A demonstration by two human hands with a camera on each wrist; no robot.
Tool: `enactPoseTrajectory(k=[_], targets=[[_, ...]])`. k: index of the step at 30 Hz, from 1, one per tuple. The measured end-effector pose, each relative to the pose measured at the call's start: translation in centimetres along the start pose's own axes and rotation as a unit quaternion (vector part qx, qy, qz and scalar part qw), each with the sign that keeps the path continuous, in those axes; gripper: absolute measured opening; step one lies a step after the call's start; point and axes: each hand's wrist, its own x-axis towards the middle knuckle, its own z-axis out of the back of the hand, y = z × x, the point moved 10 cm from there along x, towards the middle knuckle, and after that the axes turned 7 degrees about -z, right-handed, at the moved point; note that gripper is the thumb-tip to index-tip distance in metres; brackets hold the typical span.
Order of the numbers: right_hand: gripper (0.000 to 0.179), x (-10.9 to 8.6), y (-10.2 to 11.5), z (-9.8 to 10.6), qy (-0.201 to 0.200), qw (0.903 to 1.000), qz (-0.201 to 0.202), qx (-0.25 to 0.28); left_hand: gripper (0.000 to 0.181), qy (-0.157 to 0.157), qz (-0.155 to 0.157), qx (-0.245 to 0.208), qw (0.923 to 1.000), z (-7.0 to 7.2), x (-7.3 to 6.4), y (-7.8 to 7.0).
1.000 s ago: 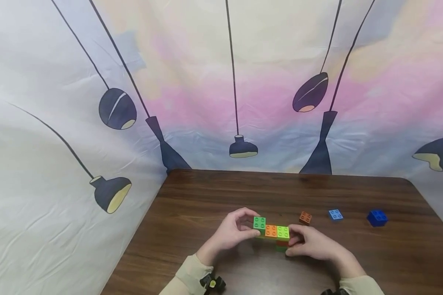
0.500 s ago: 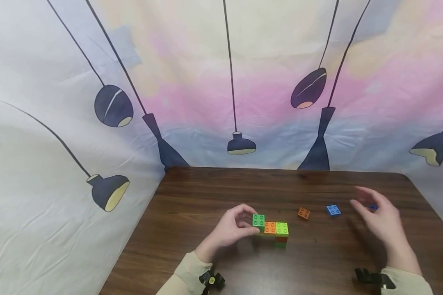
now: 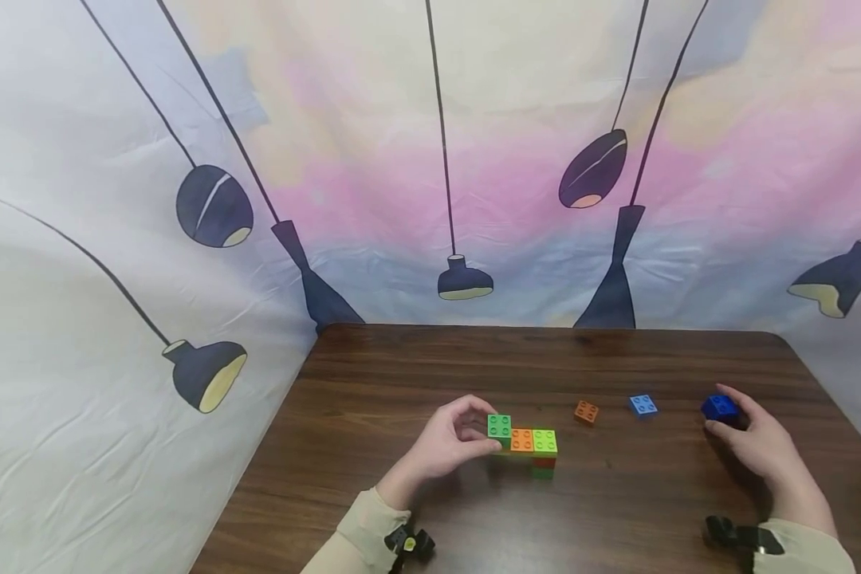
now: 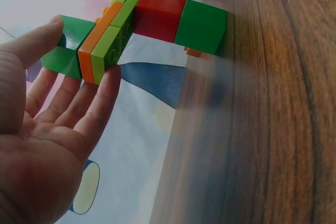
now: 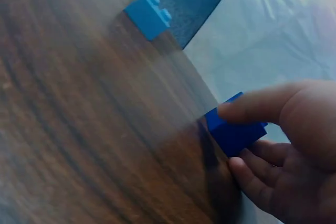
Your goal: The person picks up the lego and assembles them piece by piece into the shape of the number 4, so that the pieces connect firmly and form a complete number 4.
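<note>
My left hand (image 3: 441, 440) pinches the green toy brick (image 3: 499, 426) at the left end of a built piece. In that piece, an orange brick (image 4: 96, 38) and a lime plate (image 4: 116, 38) join the green one. From its other end a red brick (image 4: 160, 16) and a second green brick (image 4: 202, 26) stand downward, and a lime brick (image 3: 544, 441) sits on top there. At the right my right hand (image 3: 764, 446) holds a dark blue brick (image 3: 717, 407) between thumb and fingers, low at the table. Part of the blue brick is hidden by the thumb in the right wrist view.
On the brown wooden table (image 3: 617, 510) lie a brown-orange brick (image 3: 586, 412) and a light blue brick (image 3: 643, 406), between the two hands and farther back. A fabric backdrop (image 3: 373, 159) with printed lamps hangs behind the table edge.
My right hand has let go of the built piece's right end, moved right and taken hold of the dark blue brick. The left hand still holds the piece in about the same place.
</note>
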Motion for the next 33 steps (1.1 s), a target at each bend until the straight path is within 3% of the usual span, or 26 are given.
enactPoseTrajectory(k=[4, 9, 20, 33], targets=[[0.065, -0.1, 0.4, 0.1, -0.028, 0.9988, 0.015, -0.036, 0.038, 0.0, 0.002, 0.003, 1.0, 0.1, 0.1, -0.1], [0.056, -0.4, 0.4, 0.6, -0.053, 0.9976, 0.011, -0.043, 0.039, 0.004, 0.006, 0.001, 1.0, 0.0, 0.1, 0.0], [0.064, -0.4, -0.5, 0.6, -0.039, 0.9978, -0.039, -0.036, 0.039, 0.009, 0.011, -0.005, 0.9999, -0.1, 0.1, 0.1], [0.061, -0.2, -0.6, 0.6, -0.047, 0.9965, -0.053, -0.044, 0.039, 0.012, 0.011, -0.009, 0.9998, -0.2, 0.0, 0.2]])
